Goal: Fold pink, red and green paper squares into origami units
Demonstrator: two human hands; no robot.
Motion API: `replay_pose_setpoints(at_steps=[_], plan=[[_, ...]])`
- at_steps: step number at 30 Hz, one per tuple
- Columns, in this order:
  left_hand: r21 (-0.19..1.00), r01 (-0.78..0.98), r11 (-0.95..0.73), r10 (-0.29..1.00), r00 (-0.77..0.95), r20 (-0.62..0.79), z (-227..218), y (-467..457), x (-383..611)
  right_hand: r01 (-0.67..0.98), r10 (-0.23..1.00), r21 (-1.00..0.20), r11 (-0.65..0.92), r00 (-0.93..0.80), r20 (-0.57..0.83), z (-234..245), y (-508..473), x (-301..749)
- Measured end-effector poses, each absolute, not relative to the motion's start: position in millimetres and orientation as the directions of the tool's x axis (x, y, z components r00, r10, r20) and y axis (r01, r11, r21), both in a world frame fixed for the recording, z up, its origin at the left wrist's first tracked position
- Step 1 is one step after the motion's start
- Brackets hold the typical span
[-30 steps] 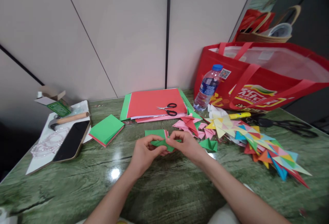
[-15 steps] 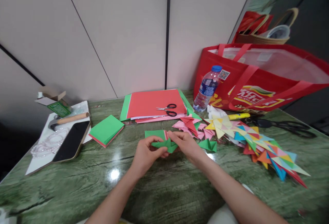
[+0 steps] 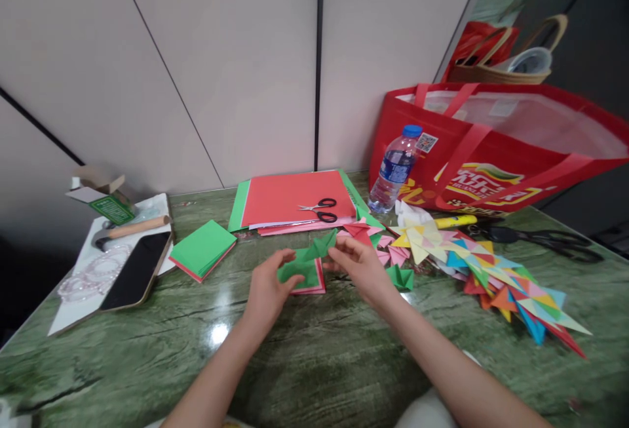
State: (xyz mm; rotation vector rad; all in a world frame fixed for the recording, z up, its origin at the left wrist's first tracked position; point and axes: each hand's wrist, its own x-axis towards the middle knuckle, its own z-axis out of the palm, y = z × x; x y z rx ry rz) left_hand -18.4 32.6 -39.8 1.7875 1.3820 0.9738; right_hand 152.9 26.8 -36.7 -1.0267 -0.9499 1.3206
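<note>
My right hand pinches the tip of a green folded paper piece and holds it up at a slant. Below that piece lies a small stack of square paper, green on top with pink and red edges beneath. My left hand is at the stack's left side, thumb and fingers apart, and seems to hold nothing. Whether its fingertips touch the top sheet I cannot tell. Just right of my right hand rests another green folded piece, close to several pink folded pieces.
Behind are large red sheets with small scissors on top. A water bottle stands before a red bag. Multicoloured folded papers spread right. Leftward are a green paper stack, a phone and a hammer.
The green folded piece has risen out of both hands' hold into my right hand alone, up and slightly right. My left hand has let go and spread its fingers, uncovering the small stack.
</note>
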Motion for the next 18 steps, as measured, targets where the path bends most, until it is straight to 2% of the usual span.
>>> replay_pose_setpoints(at_steps=[2,5,7,9,12,15,18], plan=[[0.716,0.628,-0.304,0.951,0.240,0.193,-45.4,34.3,-22.0,-0.269,0.997,-0.963,0.009,0.080,-0.013,-38.3,28.9,154.5],[0.588,0.712,-0.384,0.919,0.359,0.165,-52.4,35.4,-24.8,-0.163,0.994,-0.986,0.028,0.112,0.010,-42.4,31.8,159.5],[0.539,0.736,-0.409,0.905,0.403,0.136,-54.8,35.4,-25.4,-0.008,0.989,-0.997,0.077,0.130,0.075,-45.0,33.0,164.3],[0.513,0.748,-0.422,0.897,0.424,0.121,-54.9,35.1,-25.6,0.226,0.970,-0.959,0.172,0.129,0.205,-46.6,33.1,169.1],[0.507,0.751,-0.423,0.897,0.427,0.115,-52.6,34.7,-26.1,0.561,0.941,-0.784,0.268,0.022,0.338,-47.5,31.6,173.3],[0.493,0.769,-0.408,0.904,0.415,0.100,-51.5,34.9,-27.1,0.781,0.956,-0.576,0.241,-0.090,0.278,-47.7,29.0,173.2],[0.462,0.785,-0.412,0.902,0.425,0.082,-53.6,35.8,-28.3,0.914,0.971,-0.356,0.195,-0.129,0.201,-46.5,26.5,171.9]])
